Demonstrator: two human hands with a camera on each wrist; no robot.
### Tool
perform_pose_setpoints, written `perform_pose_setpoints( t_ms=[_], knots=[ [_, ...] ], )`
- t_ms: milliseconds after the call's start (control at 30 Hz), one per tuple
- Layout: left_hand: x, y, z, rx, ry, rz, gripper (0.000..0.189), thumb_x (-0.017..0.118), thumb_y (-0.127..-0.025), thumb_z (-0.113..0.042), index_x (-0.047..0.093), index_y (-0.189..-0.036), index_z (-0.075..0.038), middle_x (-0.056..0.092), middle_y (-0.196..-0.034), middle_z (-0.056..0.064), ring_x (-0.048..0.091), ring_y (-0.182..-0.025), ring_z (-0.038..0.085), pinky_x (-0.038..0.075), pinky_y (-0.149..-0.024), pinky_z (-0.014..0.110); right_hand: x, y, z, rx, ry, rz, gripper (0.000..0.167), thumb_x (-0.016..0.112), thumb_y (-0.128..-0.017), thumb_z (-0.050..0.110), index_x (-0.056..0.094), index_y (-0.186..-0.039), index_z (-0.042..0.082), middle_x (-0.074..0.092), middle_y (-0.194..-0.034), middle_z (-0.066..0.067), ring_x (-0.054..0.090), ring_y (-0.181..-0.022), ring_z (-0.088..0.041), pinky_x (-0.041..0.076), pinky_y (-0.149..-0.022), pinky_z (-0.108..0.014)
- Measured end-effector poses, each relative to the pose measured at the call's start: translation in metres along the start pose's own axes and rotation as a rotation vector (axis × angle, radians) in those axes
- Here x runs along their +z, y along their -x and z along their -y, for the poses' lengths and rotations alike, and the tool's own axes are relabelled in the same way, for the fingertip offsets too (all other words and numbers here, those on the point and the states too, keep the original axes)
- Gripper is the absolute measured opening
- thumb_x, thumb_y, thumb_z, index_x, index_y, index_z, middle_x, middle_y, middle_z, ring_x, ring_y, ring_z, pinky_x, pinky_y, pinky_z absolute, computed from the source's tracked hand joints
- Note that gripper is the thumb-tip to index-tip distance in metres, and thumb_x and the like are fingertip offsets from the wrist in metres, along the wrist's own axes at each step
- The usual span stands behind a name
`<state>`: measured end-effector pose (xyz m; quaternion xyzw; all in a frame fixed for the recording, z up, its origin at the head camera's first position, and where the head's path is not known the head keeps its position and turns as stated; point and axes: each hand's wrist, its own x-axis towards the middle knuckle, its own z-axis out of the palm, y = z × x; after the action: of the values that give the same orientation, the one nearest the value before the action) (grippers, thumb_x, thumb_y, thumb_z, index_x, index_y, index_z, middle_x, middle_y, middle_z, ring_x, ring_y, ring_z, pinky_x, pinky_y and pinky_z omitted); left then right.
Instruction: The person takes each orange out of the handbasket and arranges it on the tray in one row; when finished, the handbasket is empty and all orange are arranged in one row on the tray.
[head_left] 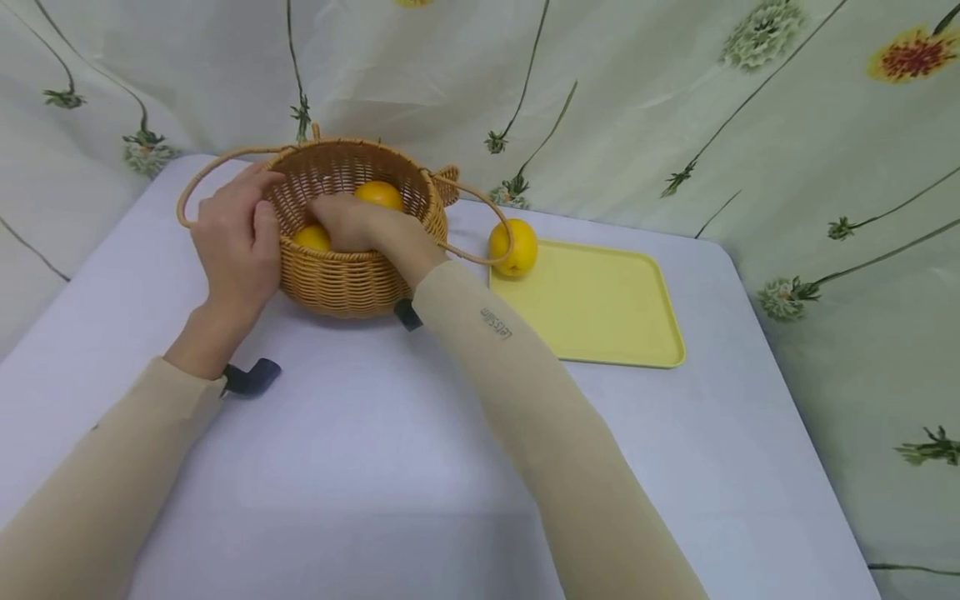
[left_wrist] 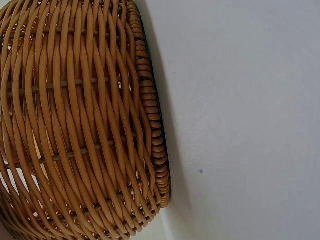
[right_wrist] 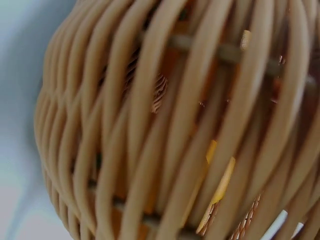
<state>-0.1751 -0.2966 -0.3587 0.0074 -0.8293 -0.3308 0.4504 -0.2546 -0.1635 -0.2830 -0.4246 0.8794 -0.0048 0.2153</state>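
Note:
A round wicker basket (head_left: 345, 283) stands at the back of the white table. My left hand (head_left: 238, 237) grips its left rim, the thumb near the edge. Down inside the basket reaches my right hand (head_left: 348, 223), its fingers hidden; I cannot tell whether it holds anything. Beside it in the basket lie one orange (head_left: 379, 194) at the back and another yellow-orange fruit (head_left: 312, 238) at the front left. Woven basket wall (left_wrist: 75, 110) fills much of the left wrist view. Close strands of the basket (right_wrist: 165, 125) fill the right wrist view, yellow showing through gaps.
To the right lies a pale yellow tray (head_left: 600, 304) with one orange (head_left: 516, 248) on its back left corner. The basket's right handle loop (head_left: 480, 196) overlaps that orange in the head view; its left loop (head_left: 197, 179) leans outward. A floral curtain (head_left: 630, 108) hangs behind the table.

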Motion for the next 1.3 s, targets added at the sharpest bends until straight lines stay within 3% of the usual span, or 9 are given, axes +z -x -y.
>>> perform_pose_setpoints(
  t_ms=[100, 300, 500, 800, 1033, 1300],
  knots=[
    [-0.001, 0.0, 0.0, 0.002, -0.006, 0.007, 0.052, 0.037, -0.098, -0.027, 0.077, -0.119, -0.002, 0.075, -0.13, 0.013, 0.065, -0.133, 0.026, 0.049, -0.101, 0.063, -0.001, -0.002, -0.001, 0.012, 0.006, -0.024, 0.043, 0.056, -0.106, 0.024, 0.053, -0.148, 0.017, 0.058, -0.147, 0.004, 0.052, -0.134, -0.01, 0.038, -0.111, -0.018],
    [-0.002, 0.001, 0.002, 0.005, -0.012, 0.013, 0.052, 0.037, -0.099, -0.028, 0.077, -0.119, -0.002, 0.075, -0.129, 0.014, 0.066, -0.133, 0.027, 0.05, -0.101, 0.063, -0.003, 0.006, -0.007, 0.024, -0.061, -0.114, 0.068, 0.072, -0.094, 0.039, 0.048, -0.152, 0.014, 0.056, -0.149, 0.002, 0.051, -0.133, -0.012, 0.041, -0.106, -0.018],
    [-0.002, 0.004, 0.003, 0.001, -0.009, 0.017, 0.051, 0.037, -0.099, -0.028, 0.077, -0.12, -0.002, 0.076, -0.128, 0.013, 0.064, -0.134, 0.025, 0.05, -0.101, 0.062, -0.014, 0.035, -0.014, -0.002, -0.204, -0.239, 0.078, 0.081, -0.086, 0.04, 0.047, -0.15, 0.012, 0.058, -0.144, 0.0, 0.053, -0.121, -0.013, 0.046, -0.097, -0.02],
    [0.0, 0.002, 0.001, 0.021, -0.004, 0.017, 0.05, 0.038, -0.1, -0.027, 0.076, -0.12, -0.001, 0.075, -0.128, 0.014, 0.064, -0.135, 0.026, 0.049, -0.106, 0.06, -0.023, 0.087, -0.029, -0.007, -0.475, -0.423, 0.095, 0.089, -0.076, 0.041, 0.042, -0.155, 0.015, 0.057, -0.147, 0.0, 0.056, -0.125, -0.012, 0.047, -0.099, -0.022],
    [-0.002, 0.002, -0.002, 0.019, -0.013, 0.019, 0.05, 0.038, -0.101, -0.027, 0.076, -0.121, -0.002, 0.074, -0.132, 0.013, 0.064, -0.134, 0.027, 0.048, -0.102, 0.063, -0.013, 0.119, -0.039, -0.052, -0.542, -0.586, 0.085, 0.09, -0.077, 0.04, 0.047, -0.145, 0.016, 0.062, -0.142, 0.0, 0.059, -0.123, -0.011, 0.05, -0.099, -0.023],
    [-0.004, 0.001, -0.001, 0.031, -0.015, 0.001, 0.049, 0.039, -0.1, -0.025, 0.076, -0.12, -0.002, 0.073, -0.134, 0.011, 0.066, -0.132, 0.029, 0.048, -0.094, 0.066, 0.013, 0.156, -0.061, -0.049, -0.622, -0.687, 0.077, 0.09, -0.078, 0.039, 0.053, -0.143, 0.017, 0.061, -0.141, 0.005, 0.06, -0.124, -0.01, 0.052, -0.099, -0.028]
  ],
)
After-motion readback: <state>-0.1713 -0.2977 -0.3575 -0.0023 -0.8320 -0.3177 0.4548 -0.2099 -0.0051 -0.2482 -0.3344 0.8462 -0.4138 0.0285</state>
